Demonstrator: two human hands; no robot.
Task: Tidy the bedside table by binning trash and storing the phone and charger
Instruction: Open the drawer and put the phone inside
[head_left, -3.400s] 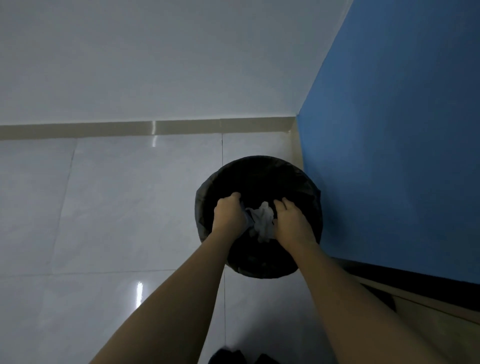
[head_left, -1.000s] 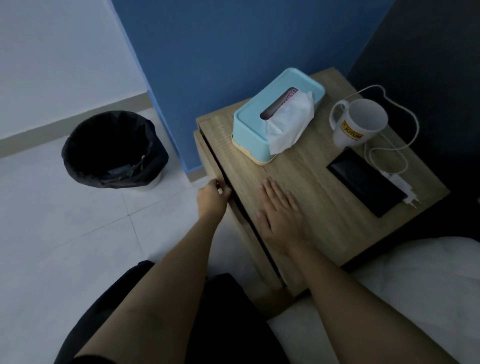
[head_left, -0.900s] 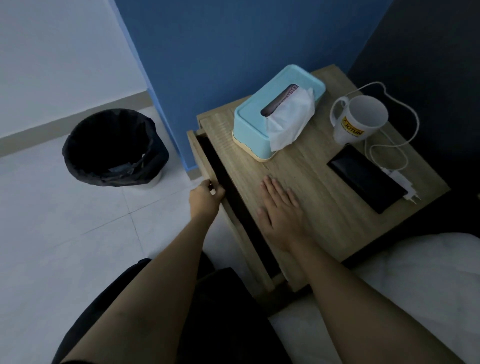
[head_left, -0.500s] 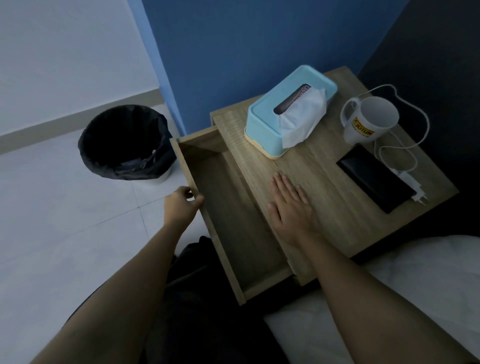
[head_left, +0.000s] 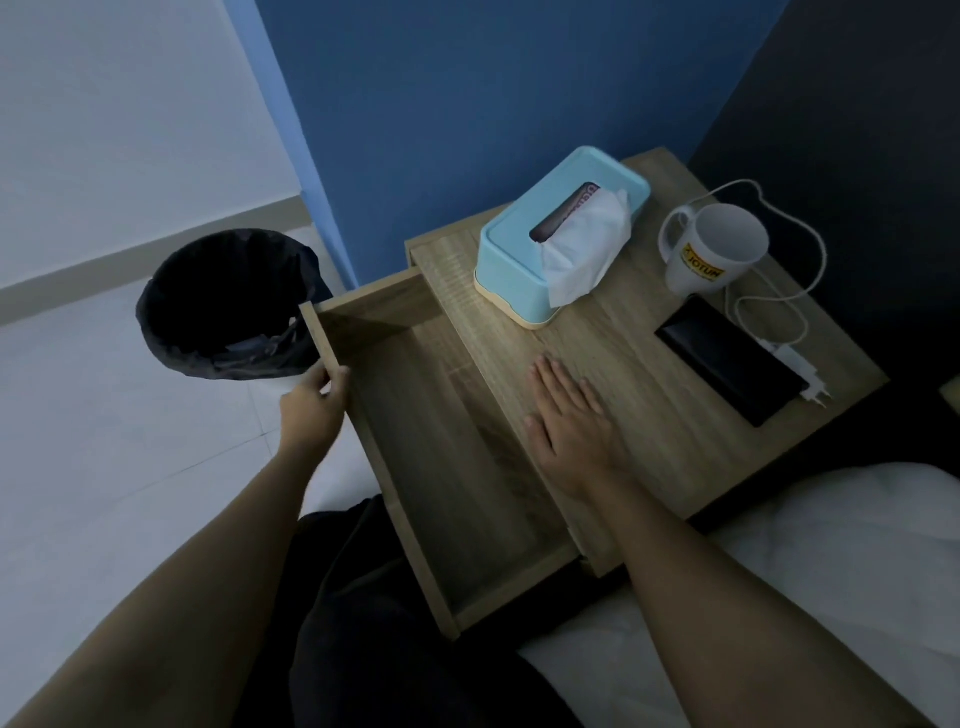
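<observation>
The drawer (head_left: 457, 457) stands pulled well out to the left of the worktop (head_left: 639, 374), and nothing shows inside it. The left hand (head_left: 311, 408) has its grip closed on the drawer's front panel, fingers curled over the top edge near its far end. The right hand (head_left: 569, 421) lies flat and open on the worktop, holding nothing, close to the edge above the drawer. The phone (head_left: 732, 371) lies face up to the right of that hand, with bare wood between them; its long axis runs from far-left to near-right, roughly in line with the worktop's right edge. The charger (head_left: 792, 361) sits just beside the phone's near-right end, and its white cable (head_left: 779, 299) loops away toward the far side, passing behind the mug (head_left: 714, 249). The right hand is plainly the nearer one, so it looks best placed to reach right for the phone and carry it back left into the drawer. That path is open, since the tissue box (head_left: 556, 239) stands farther back. The likely snags are the cable catching on the mug and the worktop's right edge close beyond the plug. The bin (head_left: 228, 306) stands on the floor, far-left of the drawer.
</observation>
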